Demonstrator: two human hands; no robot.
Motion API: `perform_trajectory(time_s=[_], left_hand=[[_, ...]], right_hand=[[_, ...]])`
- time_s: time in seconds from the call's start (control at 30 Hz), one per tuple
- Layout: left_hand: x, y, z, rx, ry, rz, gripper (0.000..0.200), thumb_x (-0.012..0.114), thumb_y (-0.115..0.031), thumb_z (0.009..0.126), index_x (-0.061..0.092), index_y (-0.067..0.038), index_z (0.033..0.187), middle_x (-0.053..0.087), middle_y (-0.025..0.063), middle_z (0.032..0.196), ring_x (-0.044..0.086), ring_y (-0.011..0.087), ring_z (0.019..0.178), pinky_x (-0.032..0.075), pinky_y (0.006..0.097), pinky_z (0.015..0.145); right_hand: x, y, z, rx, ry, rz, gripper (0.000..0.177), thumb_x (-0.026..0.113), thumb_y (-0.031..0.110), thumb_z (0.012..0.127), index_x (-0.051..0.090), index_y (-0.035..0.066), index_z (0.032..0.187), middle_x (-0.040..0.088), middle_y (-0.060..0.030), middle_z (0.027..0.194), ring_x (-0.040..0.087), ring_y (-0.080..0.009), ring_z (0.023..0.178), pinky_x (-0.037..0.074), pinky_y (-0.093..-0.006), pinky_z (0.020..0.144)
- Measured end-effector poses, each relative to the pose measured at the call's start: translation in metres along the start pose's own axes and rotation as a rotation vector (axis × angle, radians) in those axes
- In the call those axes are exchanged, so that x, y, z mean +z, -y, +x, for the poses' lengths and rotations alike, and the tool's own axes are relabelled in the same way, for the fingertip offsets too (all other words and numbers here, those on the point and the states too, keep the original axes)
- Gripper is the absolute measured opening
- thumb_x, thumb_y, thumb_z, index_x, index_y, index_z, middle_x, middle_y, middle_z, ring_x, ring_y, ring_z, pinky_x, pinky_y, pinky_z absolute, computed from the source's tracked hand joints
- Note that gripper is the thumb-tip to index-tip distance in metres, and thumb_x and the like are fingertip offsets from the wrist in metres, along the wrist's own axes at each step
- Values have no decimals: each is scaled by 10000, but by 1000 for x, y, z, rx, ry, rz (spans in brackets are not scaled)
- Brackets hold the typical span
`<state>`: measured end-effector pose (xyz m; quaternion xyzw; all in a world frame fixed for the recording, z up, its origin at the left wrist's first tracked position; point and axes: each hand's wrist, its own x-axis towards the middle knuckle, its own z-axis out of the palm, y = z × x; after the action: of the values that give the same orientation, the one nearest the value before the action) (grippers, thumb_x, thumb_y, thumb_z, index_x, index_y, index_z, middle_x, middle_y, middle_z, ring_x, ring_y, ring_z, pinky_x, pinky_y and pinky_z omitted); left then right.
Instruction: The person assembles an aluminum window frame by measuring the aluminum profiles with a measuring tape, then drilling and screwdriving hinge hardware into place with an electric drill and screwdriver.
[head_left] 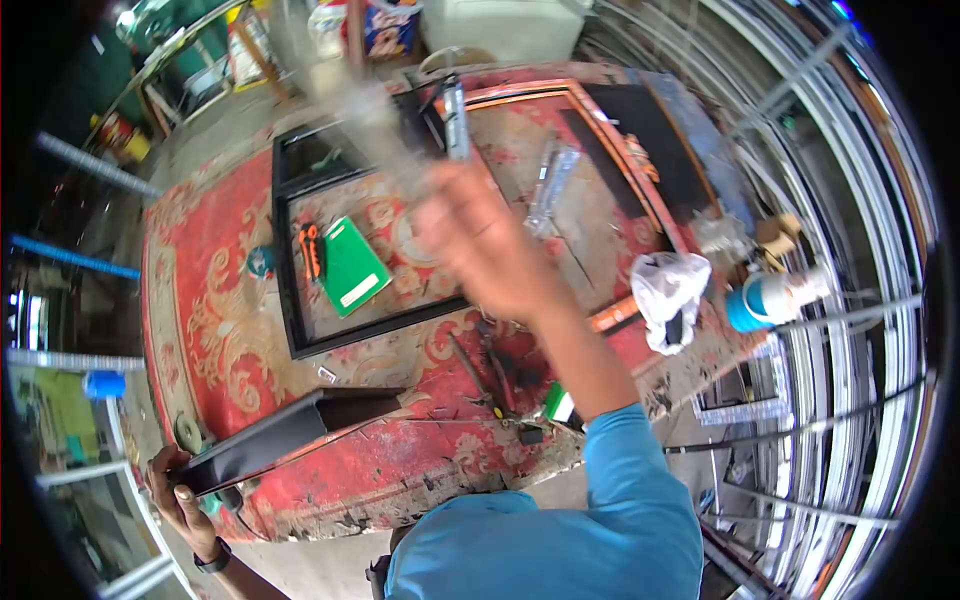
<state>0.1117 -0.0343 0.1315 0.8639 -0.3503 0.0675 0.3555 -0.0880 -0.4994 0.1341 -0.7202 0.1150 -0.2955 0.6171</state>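
Black metal profile (285, 432) gripped by left hand (180, 503).

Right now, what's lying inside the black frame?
A green notebook and an orange utility knife lie on the carpet inside the black frame; the right hand hides its right side.

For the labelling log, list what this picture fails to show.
Head view: right hand is motion-blurred; whether it holds the pale streak above it is unclear.
Head view: left hand has fingers partly hidden behind the dark metal profile it holds.
Head view: white bag hides its contents.
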Motion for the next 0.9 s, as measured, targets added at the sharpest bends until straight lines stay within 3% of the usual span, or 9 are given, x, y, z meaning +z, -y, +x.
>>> perform_trajectory(time_s=[0.1,0.2,0.4,0.53,0.6,0.67,0.73,0.8,0.9], left_hand=[[-2,-1,-2,106,-2,-35,794,399,-675,988,580,28,1310,609,124,1019,529,255,1044,412,413,932],[-14,-12,-8,175,28,15,840,386,-706,978,560,37,1330,633,154,1099,535,297,1096,399,449,989],[-38,-12,-24,180,49,-459,760,471,-575,1016,390,-2,1509,568,167,1316,559,265,1182,410,417,1045],[-49,0,-6,86,-80,-830,531,496,-231,1060,349,-18,1524,516,164,1429,550,247,1261,444,413,1064],[-58,-9,9,28,-16,-1121,591,549,-168,1029,287,-58,1547,569,159,1336,603,247,1176,507,383,978],[-49,-12,22,115,-70,-1247,433,574,-86,1019,419,-50,1421,610,117,1209,626,172,1027,539,320,858],[-46,-15,32,167,-12,-1217,144,584,-117,1029,575,-31,1145,630,26,956,586,81,862,513,275,731],[-52,-24,31,239,64,-1200,129,604,-125,1017,589,-29,1101,622,49,884,600,150,792,501,305,686],[-82,-42,33,472,-83,-632,164,634,-88,982,623,-17,1129,643,96,935,657,180,877,526,337,750]], right_hand=[[103,61,-44,-485,239,-125,241,599,179,1016,474,59,1184,594,-112,919,646,-203,795,502,-324,677],[191,93,-78,-427,286,-68,235,620,166,988,454,46,1103,600,-149,773,622,-383,606,452,-474,532],[315,75,-52,-352,285,-258,256,530,258,1030,437,52,1151,645,-184,816,659,-440,808,495,-524,667],[338,64,-53,-279,287,-377,320,582,216,995,505,44,1253,680,-255,1004,665,-440,960,521,-514,760],[342,54,-47,-466,231,-205,281,534,209,1048,481,20,1249,602,-128,977,628,-268,883,499,-384,823],[331,75,-61,-162,309,-269,223,489,213,1078,452,28,1198,514,-50,939,499,-132,853,454,-290,791],[328,77,-77,-48,397,-12,225,503,228,1078,447,49,1203,529,-33,954,484,-102,858,437,-263,797],[328,80,-90,-80,370,-13,302,516,299,1070,447,64,1246,553,-39,1045,511,-112,899,450,-281,831],[320,81,-97,-147,300,212,447,514,428,1051,438,84,1327,552,-60,1211,541,-142,994,468,-329,896]])
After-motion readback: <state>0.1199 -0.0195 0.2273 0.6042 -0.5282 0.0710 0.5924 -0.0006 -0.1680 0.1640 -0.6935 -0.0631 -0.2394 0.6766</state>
